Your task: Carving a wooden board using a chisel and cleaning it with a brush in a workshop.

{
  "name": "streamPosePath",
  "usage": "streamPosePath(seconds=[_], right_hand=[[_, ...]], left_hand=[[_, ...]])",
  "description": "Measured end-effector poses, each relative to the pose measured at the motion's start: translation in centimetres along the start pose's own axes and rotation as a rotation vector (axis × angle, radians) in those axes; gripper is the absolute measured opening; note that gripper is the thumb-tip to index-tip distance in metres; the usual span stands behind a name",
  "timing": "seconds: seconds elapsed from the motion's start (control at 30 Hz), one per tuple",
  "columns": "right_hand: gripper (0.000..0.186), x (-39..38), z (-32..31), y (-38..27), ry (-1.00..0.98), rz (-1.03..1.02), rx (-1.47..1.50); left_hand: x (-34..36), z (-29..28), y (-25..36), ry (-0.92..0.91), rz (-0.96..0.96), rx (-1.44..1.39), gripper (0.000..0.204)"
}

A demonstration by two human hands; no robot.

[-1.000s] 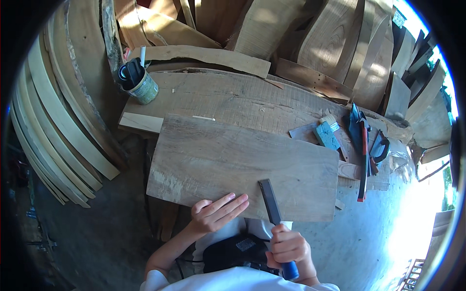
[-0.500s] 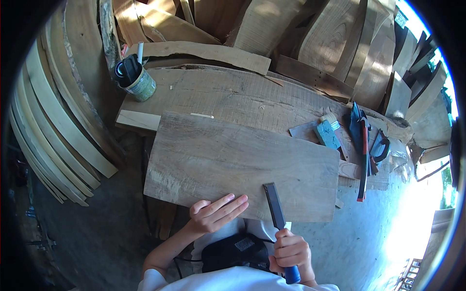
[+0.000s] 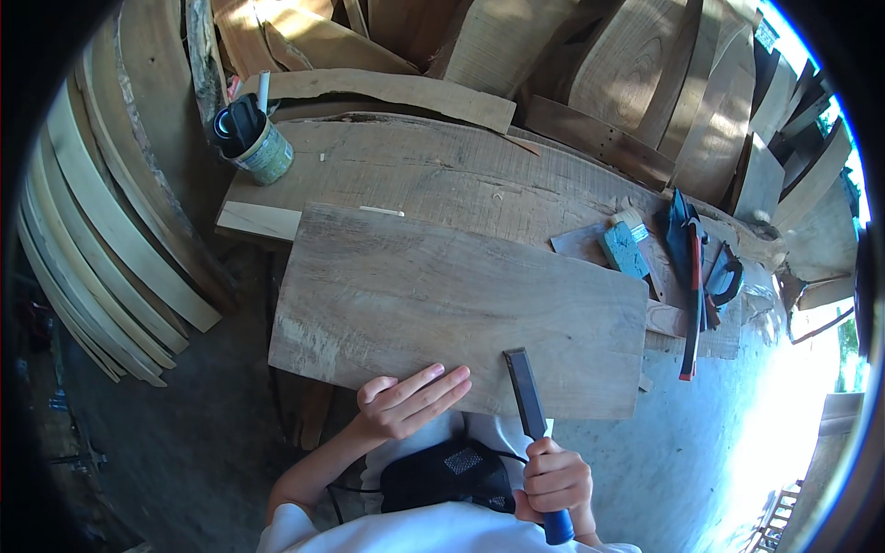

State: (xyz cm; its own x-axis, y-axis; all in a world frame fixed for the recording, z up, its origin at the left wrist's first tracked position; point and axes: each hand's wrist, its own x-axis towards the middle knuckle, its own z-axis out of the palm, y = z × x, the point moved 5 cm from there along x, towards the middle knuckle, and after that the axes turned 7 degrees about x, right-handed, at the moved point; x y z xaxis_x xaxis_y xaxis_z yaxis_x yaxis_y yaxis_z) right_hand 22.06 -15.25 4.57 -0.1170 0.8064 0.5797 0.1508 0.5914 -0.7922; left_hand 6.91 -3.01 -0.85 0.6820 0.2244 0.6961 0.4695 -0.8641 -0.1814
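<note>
A wide weathered wooden board [image 3: 452,304] lies flat across the workbench in front of me. My left hand [image 3: 406,405] rests on its near edge with the fingers spread flat. My right hand [image 3: 551,482] is closed around the blue handle of a chisel [image 3: 525,396], whose dark flat blade points up onto the board's near edge, a little right of my left hand.
A tin can [image 3: 263,152] with tools stands at the bench's back left. A blue block and brush [image 3: 625,247], saws and a red-handled tool [image 3: 693,276] lie at the right. Curved wooden planks [image 3: 111,240] lean at left and behind. A black pouch [image 3: 442,475] sits at my waist.
The view has shifted slightly. The chisel blade has moved a little right and forward over the board's near edge. My left hand stays flat on the board.
</note>
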Motion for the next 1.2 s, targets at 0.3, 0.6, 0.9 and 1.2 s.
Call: streamPosePath(seconds=[0.3, 0.6, 0.9, 1.2], right_hand=[[0.028, 1.7, 0.1, 0.7, -0.03, -0.003, 0.024], [0.026, -0.1, 0.0, -1.0, -0.051, -0.04, 0.14], [0.03, 1.3, -0.4, 0.3, -0.061, -0.025, 0.118], [0.027, 0.4, -0.3, -0.4, -0.155, -0.099, 0.163]], left_hand=[[0.2, -0.2, 0.1, -0.006, 0.018, 0.01, 0.024], [-0.2, -0.4, -0.1, 0.006, 0.024, -0.006, 0.021], [0.3, -0.1, 0.1, -0.027, 0.027, -0.008, 0.018], [-0.2, -0.2, -0.1, 0.008, 0.011, -0.03, 0.022]])
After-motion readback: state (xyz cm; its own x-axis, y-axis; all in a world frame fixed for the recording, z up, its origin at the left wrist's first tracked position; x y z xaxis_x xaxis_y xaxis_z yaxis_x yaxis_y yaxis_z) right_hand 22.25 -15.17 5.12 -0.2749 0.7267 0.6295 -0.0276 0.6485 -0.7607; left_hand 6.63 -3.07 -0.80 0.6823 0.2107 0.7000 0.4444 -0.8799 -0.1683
